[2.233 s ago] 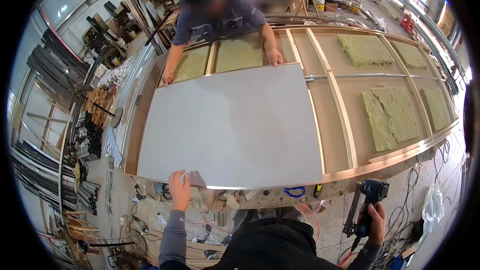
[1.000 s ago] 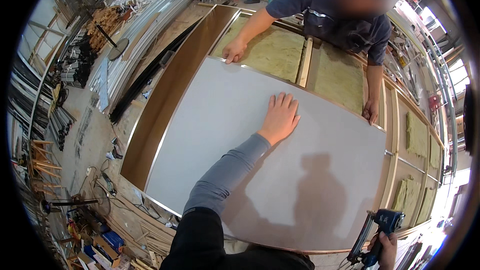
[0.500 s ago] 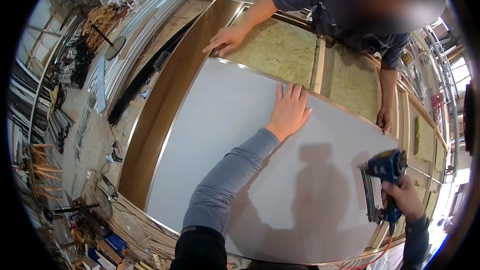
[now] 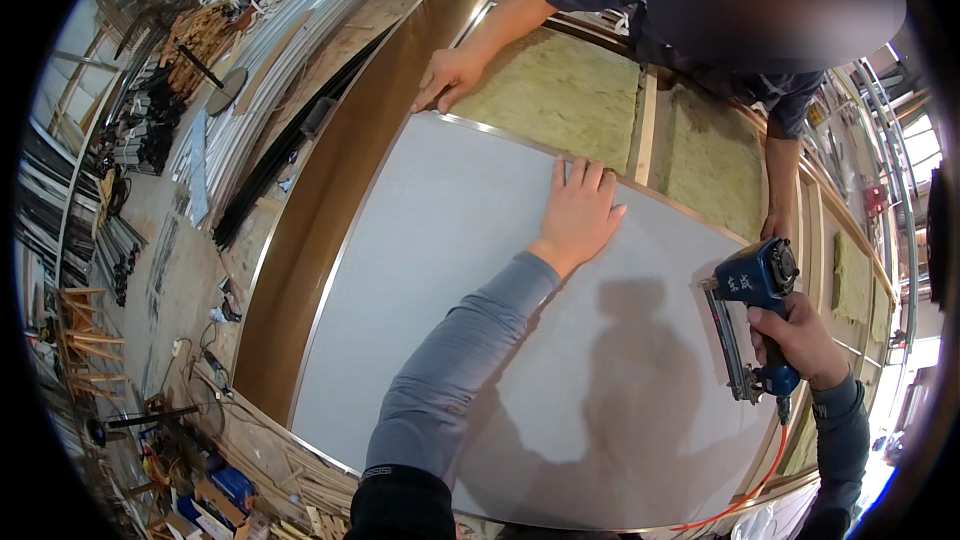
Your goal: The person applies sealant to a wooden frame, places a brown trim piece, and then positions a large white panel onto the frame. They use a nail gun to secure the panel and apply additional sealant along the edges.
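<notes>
A large light-grey panel point(image 4: 440, 270) with a thin metal edge lies over a wooden frame point(image 4: 645, 130). My left hand point(image 4: 580, 208) rests flat on it near its far edge, fingers spread. My right hand point(image 4: 805, 340) is closed around the handle of a blue pneumatic nail gun point(image 4: 755, 275), held above the panel's right part; an orange air hose point(image 4: 772, 470) hangs from its grip. Across from me, a co-worker's one hand point(image 4: 450, 78) touches the panel's far left corner; the other hand point(image 4: 775, 227) is at the far right edge, partly hidden behind the nail gun.
Yellow insulation batts point(image 4: 560, 90) fill the frame's bays beyond the panel. A brown metal sheet point(image 4: 330, 210) runs along the left side. Long metal profiles point(image 4: 300, 40) and black bars point(image 4: 270, 180) lie on the floor at left. Cardboard boxes point(image 4: 215, 505) and clutter sit at lower left.
My right hand has moved the nail gun away from me and slightly left, toward the panel's far right edge. More orange hose shows. My left hand stays nearly in place.
</notes>
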A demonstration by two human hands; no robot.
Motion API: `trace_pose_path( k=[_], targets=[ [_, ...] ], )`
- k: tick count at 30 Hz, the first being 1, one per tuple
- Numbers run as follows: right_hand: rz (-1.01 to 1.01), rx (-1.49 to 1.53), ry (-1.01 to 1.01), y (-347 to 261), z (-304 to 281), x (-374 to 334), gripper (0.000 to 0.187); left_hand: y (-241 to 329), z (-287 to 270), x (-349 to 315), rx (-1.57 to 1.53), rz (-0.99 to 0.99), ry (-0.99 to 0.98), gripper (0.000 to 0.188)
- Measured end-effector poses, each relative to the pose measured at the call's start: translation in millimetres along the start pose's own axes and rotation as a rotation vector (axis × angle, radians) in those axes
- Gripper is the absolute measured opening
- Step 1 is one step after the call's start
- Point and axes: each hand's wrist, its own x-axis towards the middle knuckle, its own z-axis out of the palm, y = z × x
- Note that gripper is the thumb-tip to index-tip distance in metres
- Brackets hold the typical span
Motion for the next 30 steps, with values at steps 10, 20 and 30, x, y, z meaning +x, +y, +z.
trace_pose_path(
  k=[10, 20, 30],
  targets=[
    [-0.034, -0.022, 0.056, -15.6, 3.1, 14.1, 0.023, -25.0, 3.3, 26.6, 0.08, 0.009, -0.034, 0.04],
    [-0.1, -0.173, 0.062, -0.9, -4.1, 17.9, 0.027, -28.1, 12.6, 49.1, 0.138, -0.062, -0.2, 0.039],
    [-0.216, -0.102, -0.036, -46.9, 3.5, 133.7, 0.031, -48.4, -5.4, 70.6, -0.02, -0.13, -0.563, 0.055]
  ],
)
